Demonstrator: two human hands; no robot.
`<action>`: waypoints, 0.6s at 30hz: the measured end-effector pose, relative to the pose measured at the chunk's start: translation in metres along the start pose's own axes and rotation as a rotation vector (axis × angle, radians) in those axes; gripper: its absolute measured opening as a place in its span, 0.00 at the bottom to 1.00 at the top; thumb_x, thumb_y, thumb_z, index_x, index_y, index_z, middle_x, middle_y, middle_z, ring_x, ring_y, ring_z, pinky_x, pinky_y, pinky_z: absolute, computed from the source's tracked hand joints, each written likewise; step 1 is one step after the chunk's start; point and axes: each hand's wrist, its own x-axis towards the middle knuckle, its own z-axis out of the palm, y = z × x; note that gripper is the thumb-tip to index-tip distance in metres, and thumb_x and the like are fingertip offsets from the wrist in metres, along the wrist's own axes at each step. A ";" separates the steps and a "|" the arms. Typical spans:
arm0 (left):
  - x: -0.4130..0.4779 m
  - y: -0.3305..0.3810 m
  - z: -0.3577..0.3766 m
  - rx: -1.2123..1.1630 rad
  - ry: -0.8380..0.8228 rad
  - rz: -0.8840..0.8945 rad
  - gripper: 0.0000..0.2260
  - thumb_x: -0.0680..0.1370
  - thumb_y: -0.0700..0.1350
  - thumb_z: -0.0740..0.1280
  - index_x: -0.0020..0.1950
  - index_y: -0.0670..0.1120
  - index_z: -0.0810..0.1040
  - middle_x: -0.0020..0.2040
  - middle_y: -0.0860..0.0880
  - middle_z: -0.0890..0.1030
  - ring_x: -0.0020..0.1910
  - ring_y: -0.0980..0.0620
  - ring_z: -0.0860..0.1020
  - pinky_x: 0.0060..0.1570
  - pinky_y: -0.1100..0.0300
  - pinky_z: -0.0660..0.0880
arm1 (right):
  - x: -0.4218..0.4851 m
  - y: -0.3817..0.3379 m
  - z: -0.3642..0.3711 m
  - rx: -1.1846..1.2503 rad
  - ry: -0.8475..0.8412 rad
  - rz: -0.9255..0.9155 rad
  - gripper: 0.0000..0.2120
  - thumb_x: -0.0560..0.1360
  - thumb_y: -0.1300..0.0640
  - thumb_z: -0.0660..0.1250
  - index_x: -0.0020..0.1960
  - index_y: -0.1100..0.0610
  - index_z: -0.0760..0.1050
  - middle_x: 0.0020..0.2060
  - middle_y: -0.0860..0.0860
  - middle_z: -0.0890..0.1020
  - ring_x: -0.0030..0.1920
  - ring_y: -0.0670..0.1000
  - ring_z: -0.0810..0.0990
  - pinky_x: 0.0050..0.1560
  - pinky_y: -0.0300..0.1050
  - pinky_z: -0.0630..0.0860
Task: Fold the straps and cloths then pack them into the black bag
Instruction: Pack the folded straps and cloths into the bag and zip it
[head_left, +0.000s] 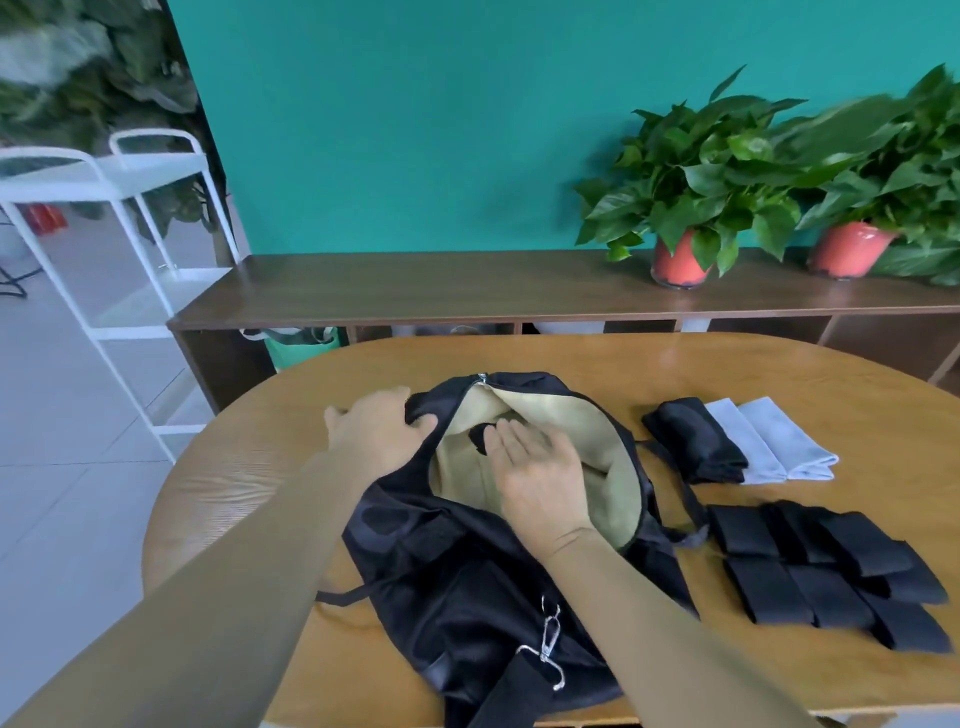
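One view, worn on the head, looking forward and down from above the near edge of the desk. It's close in: both forearms enter from the bottom corners, and the left hand and right hand sit mid-frame at the bag. The wide lens bows the desk's rim and reaches further, to the shelf behind, the green wall, plants upper right and a white rack far left.

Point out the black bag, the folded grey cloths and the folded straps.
black bag (467, 571), head view, outer front panel.
folded grey cloths (774, 441), head view, top cloth.
folded straps (826, 592), head view, middle strap.
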 end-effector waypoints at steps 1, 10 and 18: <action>0.006 -0.002 0.003 -0.031 -0.004 0.012 0.11 0.79 0.54 0.59 0.50 0.49 0.76 0.47 0.51 0.79 0.50 0.46 0.75 0.65 0.43 0.62 | 0.005 -0.003 0.007 -0.012 -0.032 -0.003 0.12 0.65 0.66 0.68 0.48 0.60 0.79 0.39 0.51 0.82 0.44 0.52 0.81 0.45 0.48 0.75; 0.025 -0.007 0.032 -0.414 0.095 0.061 0.14 0.80 0.44 0.62 0.37 0.44 0.61 0.33 0.48 0.66 0.32 0.50 0.64 0.32 0.57 0.60 | 0.031 -0.018 0.044 -0.029 -0.593 -0.055 0.12 0.59 0.57 0.75 0.43 0.54 0.81 0.36 0.47 0.81 0.40 0.49 0.80 0.29 0.40 0.65; 0.024 -0.008 0.039 -0.478 0.113 0.053 0.13 0.79 0.45 0.62 0.39 0.43 0.63 0.35 0.46 0.67 0.33 0.50 0.64 0.33 0.57 0.62 | 0.045 -0.016 0.048 0.033 -0.646 -0.039 0.20 0.77 0.66 0.57 0.69 0.63 0.63 0.64 0.58 0.72 0.67 0.56 0.69 0.55 0.50 0.73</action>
